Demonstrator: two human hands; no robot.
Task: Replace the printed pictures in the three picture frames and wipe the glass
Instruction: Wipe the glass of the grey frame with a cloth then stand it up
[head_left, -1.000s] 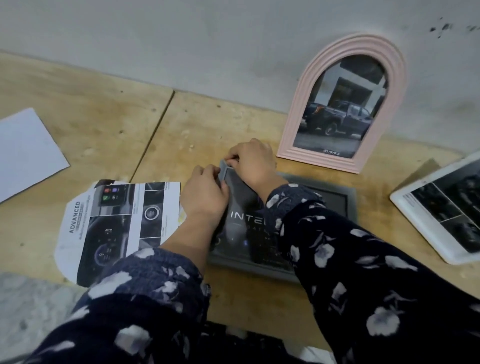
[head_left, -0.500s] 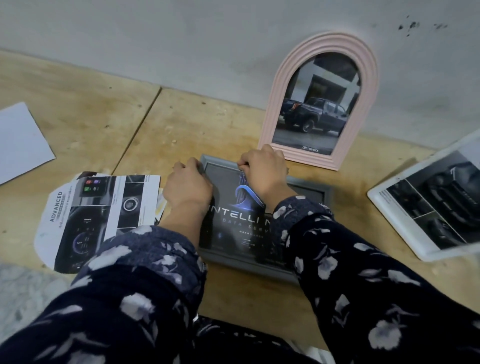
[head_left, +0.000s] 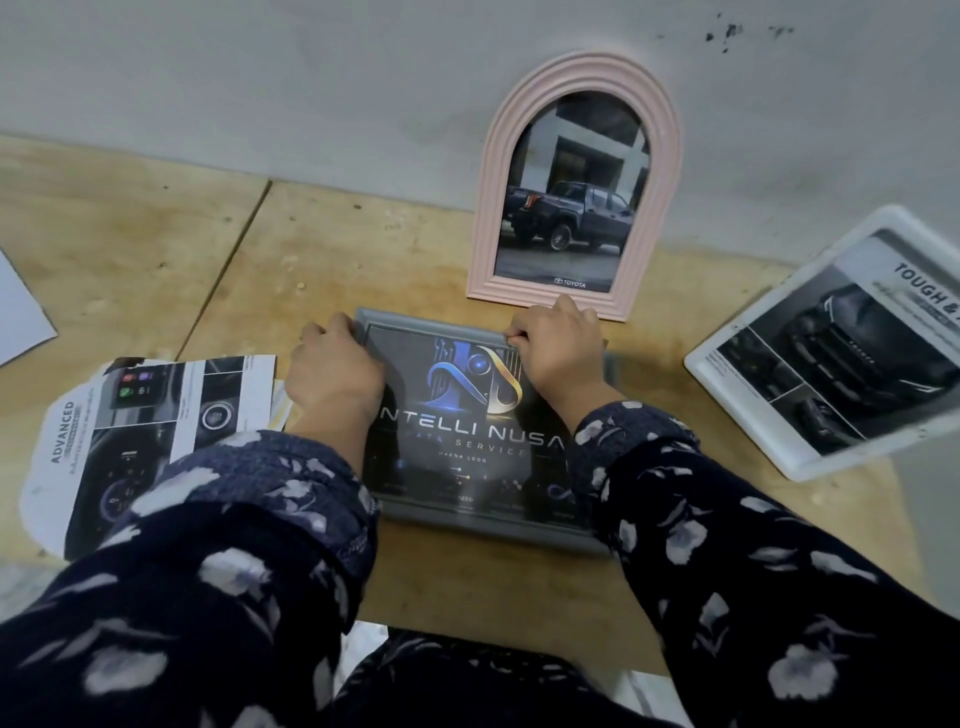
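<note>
Grey picture frame (head_left: 483, 525), flat on the wooden counter (head_left: 322, 249), long side toward the viewer; dark printed picture (head_left: 467, 447) with a blue-and-gold logo and the lettering "NTELLI NUSA / DATA SERVICE" lying inside the rim. Left hand (head_left: 332, 374) curled over the frame's far left corner, fingers wrapped round the edge. Right hand (head_left: 556, 348) set on the far rim to the right of centre, fingertips (head_left: 514, 340) bent and pinching at the upper border where print met frame. Hands held apart, one at each end of the far edge; both forearms in dark floral sleeves (head_left: 234, 519) crossing the near corners of the frame.

Pink arched frame (head_left: 488, 208) upright against the grey wall (head_left: 311, 78), just behind the grey frame, showing a dark pickup truck and the word "TOYOTA". White frame (head_left: 727, 384) tilted at the right, well apart from the grey one, carrying a dark vehicle print headed "TOUGH"; whether propped or merely angled could not be told. Loose cut-out print (head_left: 156, 415) marked "ADVANCED" flat on the counter just left of the left hand, partly under the left sleeve. Corner of a white sheet (head_left: 21, 317) at the far left edge.
</note>
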